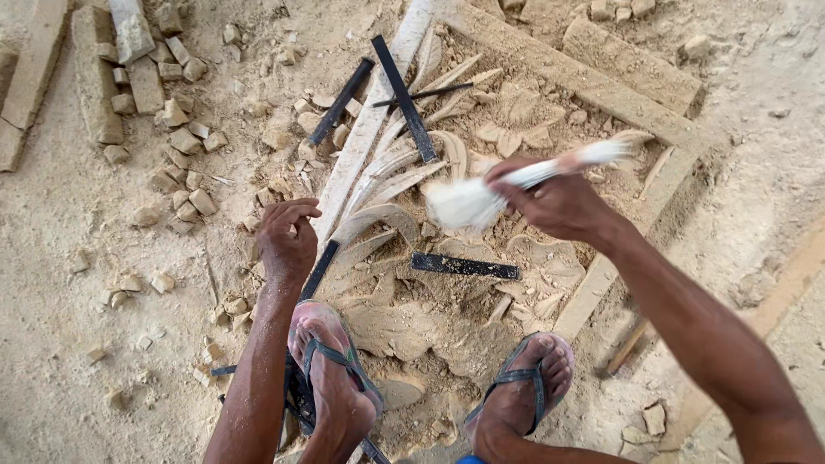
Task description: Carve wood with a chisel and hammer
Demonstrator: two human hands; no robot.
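Note:
My right hand [554, 199] grips a white brush [481, 198] by its pale handle, bristles pointing left and blurred, above a carved pale stone relief [391, 176] with curved leaf shapes lying on the dusty ground. My left hand [286, 236] rests at the left edge of the carving, fingers curled down on the stone beside a long pale stone strip [369, 120]. Several dark metal chisels or files [404, 94] lie across the carving, and one flat dark bar [464, 265] lies just below the brush. My feet in flip-flops [331, 378] stand at the carving's near side.
Many small stone offcuts [180, 146] are scattered at left, with longer stone blocks [94, 73] at top left. A stone slab frame [601, 90] borders the carving at right. Pale dust covers the ground all around.

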